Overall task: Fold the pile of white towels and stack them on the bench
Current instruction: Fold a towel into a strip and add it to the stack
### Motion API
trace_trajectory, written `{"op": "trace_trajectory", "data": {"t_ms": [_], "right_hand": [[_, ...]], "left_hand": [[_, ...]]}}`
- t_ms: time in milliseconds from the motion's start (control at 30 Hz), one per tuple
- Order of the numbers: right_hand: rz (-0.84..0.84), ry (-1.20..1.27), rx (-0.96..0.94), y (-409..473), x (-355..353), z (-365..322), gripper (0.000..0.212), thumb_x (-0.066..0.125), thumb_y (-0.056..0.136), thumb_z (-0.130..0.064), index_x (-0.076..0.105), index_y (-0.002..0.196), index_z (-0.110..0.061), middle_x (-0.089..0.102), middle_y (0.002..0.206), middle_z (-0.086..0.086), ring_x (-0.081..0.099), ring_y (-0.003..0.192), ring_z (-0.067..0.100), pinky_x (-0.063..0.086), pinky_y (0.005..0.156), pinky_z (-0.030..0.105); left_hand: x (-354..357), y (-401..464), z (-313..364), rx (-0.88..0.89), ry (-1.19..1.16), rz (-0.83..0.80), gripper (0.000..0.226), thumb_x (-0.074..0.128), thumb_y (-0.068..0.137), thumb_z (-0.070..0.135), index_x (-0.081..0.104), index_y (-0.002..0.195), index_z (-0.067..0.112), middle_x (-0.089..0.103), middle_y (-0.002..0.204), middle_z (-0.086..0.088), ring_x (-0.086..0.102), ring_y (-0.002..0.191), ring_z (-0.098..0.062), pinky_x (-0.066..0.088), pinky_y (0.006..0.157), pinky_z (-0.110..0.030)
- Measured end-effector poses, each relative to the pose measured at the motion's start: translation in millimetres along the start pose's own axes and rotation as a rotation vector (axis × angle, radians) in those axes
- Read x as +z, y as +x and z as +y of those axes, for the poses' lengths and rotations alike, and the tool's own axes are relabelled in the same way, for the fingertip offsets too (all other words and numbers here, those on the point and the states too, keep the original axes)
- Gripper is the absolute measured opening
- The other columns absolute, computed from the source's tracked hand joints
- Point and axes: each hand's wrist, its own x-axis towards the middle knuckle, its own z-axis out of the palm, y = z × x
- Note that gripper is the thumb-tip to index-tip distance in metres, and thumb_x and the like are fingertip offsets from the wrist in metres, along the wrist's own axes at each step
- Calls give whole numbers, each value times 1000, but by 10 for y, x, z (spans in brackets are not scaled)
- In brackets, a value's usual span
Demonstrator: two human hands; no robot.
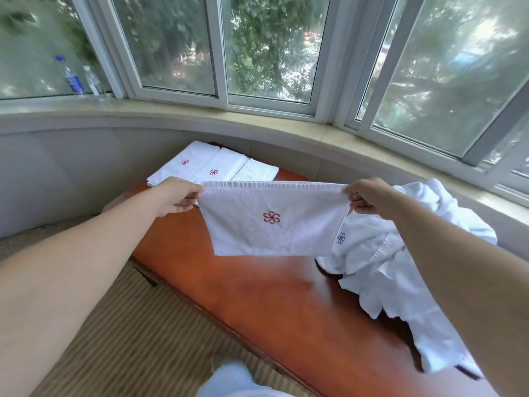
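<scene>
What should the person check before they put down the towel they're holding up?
1. Both top corners held: ok. The left hand and right hand each pinch a corner of the held towel.
2. Towel hangs without twists: ok, the top edge is stretched straight and the red logo faces the camera.
3. Bare room on the bench to lay it: ok, open wood lies below.
4. Folded towels at the far end tidy: ok, they lie flat side by side.
5. Unfolded pile out of the way: cannot tell, it sits close beside the right hand.
</scene>
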Motion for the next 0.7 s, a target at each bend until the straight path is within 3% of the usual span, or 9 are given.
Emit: {"op": "trace_trajectory", "data": {"t_ms": [100,167,267,367,500,600,700], "right_hand": [[-36,5,0,7,34,37,9,72,92,-17,70,88,-9,70,73,3,69,62,17,60,63,28],[-42,27,-44,30,95,81,12,67,99,-18,73,97,-8,75,84,6,71,73,18,61,76,31],[-19,60,-119,67,171,113,14,58,105,-19,72,104,-14,76,99,6,69,86,19,58,85,33],[22,74,-176,119,217,105,16,55,106,-20,71,109,-19,75,103,3,66,84,14,56,82,29],[49,77,-241,139,292,152,16,57,105,-24,71,97,-27,76,97,-3,63,78,12,55,77,27],[3,18,-216,147,399,430,21,56,102,-17,70,90,-27,76,99,3,61,78,15,50,69,29],[-72,-124,-123,152,601,983,19,58,100,-15,73,91,-23,77,103,13,60,81,20,47,71,34]], "left_hand": [[34,6,-34,27,28,9,23,74,94,27,70,111,11,72,94,-1,65,79,-13,58,83,-30],[96,15,-45,75,11,30,39,68,99,27,60,133,11,75,103,-1,68,91,-14,56,91,-33],[169,55,-9,131,-19,79,49,61,103,25,46,149,14,76,107,1,68,102,-13,53,86,-30],[167,106,20,174,-11,111,39,58,105,26,53,142,18,76,109,3,66,98,-10,52,83,-29],[146,111,-40,211,1,119,11,57,104,28,65,111,28,77,100,12,68,101,-12,52,77,-27],[166,106,-310,160,61,85,12,58,103,29,67,111,29,77,102,11,69,103,-12,55,79,-28],[291,102,-870,49,192,17,9,58,103,29,66,104,33,76,103,8,69,100,-13,55,80,-30]]}}
